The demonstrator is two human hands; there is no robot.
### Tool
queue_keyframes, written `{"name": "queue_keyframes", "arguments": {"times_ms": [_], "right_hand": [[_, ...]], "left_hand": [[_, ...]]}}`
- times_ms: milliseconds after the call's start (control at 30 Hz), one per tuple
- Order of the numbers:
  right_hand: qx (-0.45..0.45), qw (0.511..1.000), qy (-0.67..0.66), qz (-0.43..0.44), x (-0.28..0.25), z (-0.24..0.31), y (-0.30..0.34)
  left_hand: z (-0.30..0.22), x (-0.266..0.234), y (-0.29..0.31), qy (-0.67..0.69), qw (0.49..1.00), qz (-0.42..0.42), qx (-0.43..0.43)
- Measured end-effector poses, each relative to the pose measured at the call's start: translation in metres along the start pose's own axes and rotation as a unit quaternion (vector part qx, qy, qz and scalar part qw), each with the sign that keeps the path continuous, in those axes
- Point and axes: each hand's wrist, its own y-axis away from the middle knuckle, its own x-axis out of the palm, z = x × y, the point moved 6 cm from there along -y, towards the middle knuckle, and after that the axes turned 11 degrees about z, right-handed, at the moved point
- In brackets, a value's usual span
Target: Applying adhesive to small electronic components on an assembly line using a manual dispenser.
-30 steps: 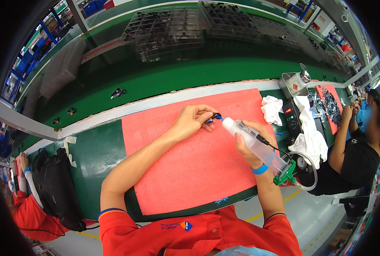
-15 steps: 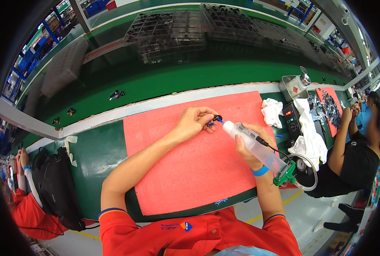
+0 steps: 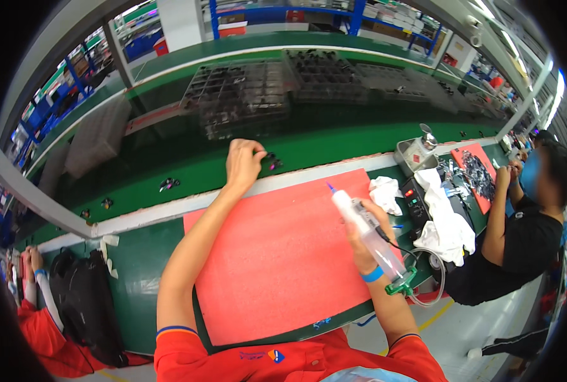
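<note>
My left hand (image 3: 244,167) is stretched over the green belt beyond the bench edge, fingers curled in a pinch. At its fingertips is a small dark part (image 3: 273,162) with a purplish spot, close to the belt surface. In my right hand (image 3: 362,240) is a translucent dispensing syringe (image 3: 380,249), tilted with its blue needle tip (image 3: 330,187) pointing up and left. A green cap (image 3: 400,282) with an air hose closes its rear end. The tip touches nothing, above the pink foam mat (image 3: 277,254).
Several small dark parts (image 3: 169,184) lie along the belt to the left. Clear compartment trays (image 3: 239,95) stand beyond. To the right are a black control box (image 3: 416,202), white cloths (image 3: 446,223) and a metal container (image 3: 417,153). A black bag (image 3: 83,299) is left; a co-worker (image 3: 519,229) sits right.
My left hand has moved from beside the syringe tip, up and left over the belt, with the small dark part. The syringe remains in my right hand, its tip now apart from any part.
</note>
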Motion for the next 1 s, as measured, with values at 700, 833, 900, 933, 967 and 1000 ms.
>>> {"name": "queue_keyframes", "arguments": {"times_ms": [700, 833, 900, 933, 967, 1000], "right_hand": [[0.122, 0.987, -0.1, -0.028, 0.015, 0.005, -0.006], [0.088, 0.993, -0.084, -0.003, 0.019, 0.001, -0.003], [0.072, 0.993, -0.094, -0.007, 0.02, 0.006, -0.005], [0.077, 0.993, -0.086, -0.011, 0.018, 0.006, -0.004], [0.082, 0.994, -0.077, -0.016, 0.017, 0.006, -0.004], [0.087, 0.994, -0.068, -0.023, 0.015, 0.006, -0.003]], "left_hand": [[-0.09, 0.035, 0.088, 0.079, 0.965, 0.16, 0.192], [-0.089, 0.028, 0.091, 0.071, 0.964, 0.159, 0.201], [-0.093, 0.029, 0.091, 0.067, 0.956, 0.203, 0.203], [-0.093, 0.027, 0.092, 0.067, 0.957, 0.201, 0.2], [-0.093, 0.025, 0.092, 0.065, 0.958, 0.2, 0.196], [-0.094, 0.023, 0.092, 0.063, 0.959, 0.2, 0.193]]}}
